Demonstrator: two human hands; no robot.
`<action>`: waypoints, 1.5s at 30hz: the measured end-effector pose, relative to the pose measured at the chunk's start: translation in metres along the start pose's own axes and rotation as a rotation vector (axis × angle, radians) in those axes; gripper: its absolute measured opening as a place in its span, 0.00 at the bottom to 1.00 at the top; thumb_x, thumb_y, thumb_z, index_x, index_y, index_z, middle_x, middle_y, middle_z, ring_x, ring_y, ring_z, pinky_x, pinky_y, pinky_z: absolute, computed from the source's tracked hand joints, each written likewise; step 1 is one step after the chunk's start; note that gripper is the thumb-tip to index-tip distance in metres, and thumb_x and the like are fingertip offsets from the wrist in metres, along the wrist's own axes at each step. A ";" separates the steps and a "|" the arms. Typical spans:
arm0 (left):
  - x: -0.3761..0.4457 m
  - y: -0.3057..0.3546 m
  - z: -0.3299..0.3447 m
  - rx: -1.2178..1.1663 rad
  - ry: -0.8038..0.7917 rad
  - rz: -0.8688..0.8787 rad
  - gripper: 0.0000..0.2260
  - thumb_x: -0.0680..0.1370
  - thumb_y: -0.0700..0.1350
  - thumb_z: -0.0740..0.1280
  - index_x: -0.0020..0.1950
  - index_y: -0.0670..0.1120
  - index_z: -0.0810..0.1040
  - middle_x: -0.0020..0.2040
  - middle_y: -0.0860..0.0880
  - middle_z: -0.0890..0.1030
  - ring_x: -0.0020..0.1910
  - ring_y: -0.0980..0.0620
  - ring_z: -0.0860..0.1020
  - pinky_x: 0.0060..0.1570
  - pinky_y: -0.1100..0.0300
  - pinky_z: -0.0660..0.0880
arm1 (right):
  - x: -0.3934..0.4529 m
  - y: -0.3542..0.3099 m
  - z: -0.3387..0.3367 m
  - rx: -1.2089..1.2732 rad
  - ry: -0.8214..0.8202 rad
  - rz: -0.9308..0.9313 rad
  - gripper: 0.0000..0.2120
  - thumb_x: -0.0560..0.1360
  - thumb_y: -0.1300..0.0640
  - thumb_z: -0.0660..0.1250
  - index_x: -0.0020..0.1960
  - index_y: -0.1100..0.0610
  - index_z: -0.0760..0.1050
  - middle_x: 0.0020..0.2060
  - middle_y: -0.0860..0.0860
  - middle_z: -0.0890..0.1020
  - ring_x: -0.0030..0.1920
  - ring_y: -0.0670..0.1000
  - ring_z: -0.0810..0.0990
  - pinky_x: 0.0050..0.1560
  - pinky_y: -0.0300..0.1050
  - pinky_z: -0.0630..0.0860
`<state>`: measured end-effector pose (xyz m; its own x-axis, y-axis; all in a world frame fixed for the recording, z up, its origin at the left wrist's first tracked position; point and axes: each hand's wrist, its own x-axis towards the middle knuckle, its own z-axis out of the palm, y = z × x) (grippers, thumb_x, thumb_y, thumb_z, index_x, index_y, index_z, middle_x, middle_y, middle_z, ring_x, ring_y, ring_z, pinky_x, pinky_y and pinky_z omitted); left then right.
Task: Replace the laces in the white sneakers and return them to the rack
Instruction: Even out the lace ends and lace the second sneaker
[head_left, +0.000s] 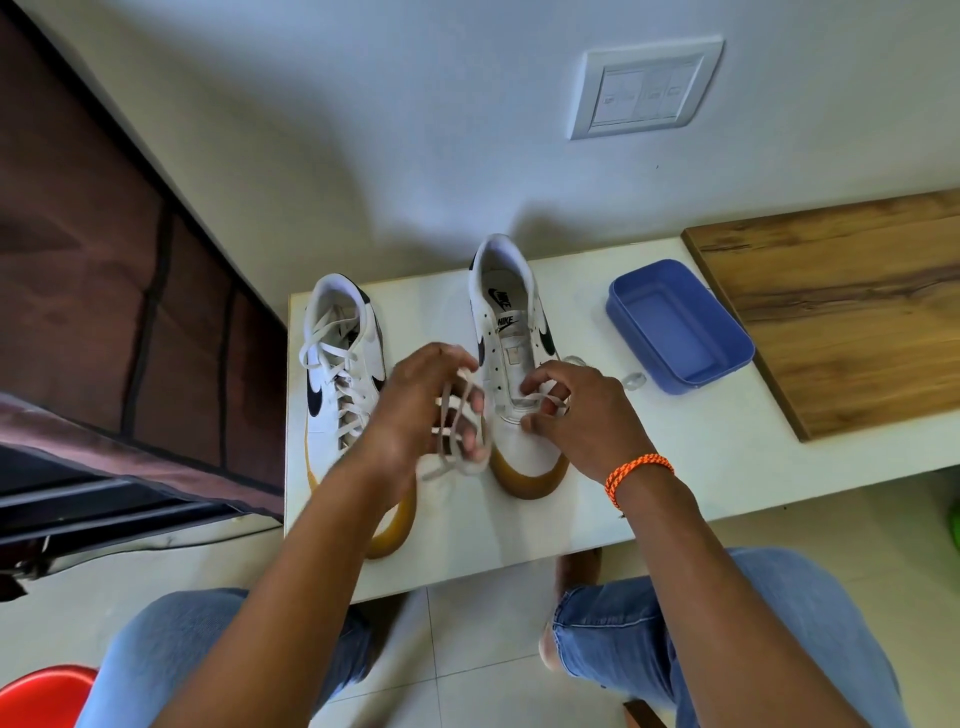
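Two white sneakers with black swooshes and gum soles stand on a white table (675, 483), toes toward me. The left sneaker (340, 374) is laced. The right sneaker (511, 338) has bare upper eyelets. A white lace (457, 426) runs from its lowest eyelets into loose loops between my hands. My left hand (415, 410) grips those loops beside the right sneaker's toe. My right hand (576, 410) pinches the lace at the lower eyelets, over the shoe's right side. An orange braided band sits on my right wrist.
A blue plastic tub (680, 327) stands right of the sneakers, with small clear plastic bits (634, 382) beside it. A wooden board (852, 312) lies at the table's right. A dark fabric shoe rack (104, 322) stands left. A red stool (41, 696) sits by my knee.
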<state>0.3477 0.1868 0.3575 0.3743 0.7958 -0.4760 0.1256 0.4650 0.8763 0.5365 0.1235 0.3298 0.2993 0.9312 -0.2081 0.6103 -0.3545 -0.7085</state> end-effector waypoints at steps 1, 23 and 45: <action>0.003 -0.007 0.001 0.254 0.072 0.048 0.09 0.86 0.51 0.63 0.54 0.47 0.78 0.40 0.46 0.83 0.30 0.43 0.81 0.38 0.48 0.81 | 0.001 0.000 -0.001 0.004 0.013 -0.008 0.12 0.74 0.57 0.79 0.56 0.48 0.83 0.51 0.49 0.83 0.48 0.48 0.82 0.45 0.35 0.76; 0.021 -0.013 0.013 -0.336 -0.140 0.206 0.15 0.86 0.37 0.59 0.69 0.43 0.80 0.45 0.44 0.81 0.37 0.49 0.72 0.41 0.54 0.71 | 0.004 -0.002 -0.058 1.514 0.173 -0.131 0.10 0.84 0.60 0.62 0.61 0.54 0.80 0.45 0.51 0.79 0.48 0.50 0.78 0.57 0.46 0.75; 0.033 -0.018 0.006 0.458 0.282 0.456 0.15 0.85 0.33 0.62 0.62 0.51 0.78 0.44 0.49 0.79 0.42 0.49 0.81 0.46 0.44 0.84 | -0.001 -0.018 -0.031 0.869 0.015 -0.145 0.08 0.84 0.64 0.65 0.61 0.59 0.79 0.35 0.57 0.78 0.30 0.50 0.65 0.29 0.42 0.62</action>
<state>0.3630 0.2022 0.3265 0.2374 0.9714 -0.0005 0.4102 -0.0998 0.9065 0.5479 0.1269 0.3636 0.2751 0.9587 -0.0718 -0.1293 -0.0371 -0.9909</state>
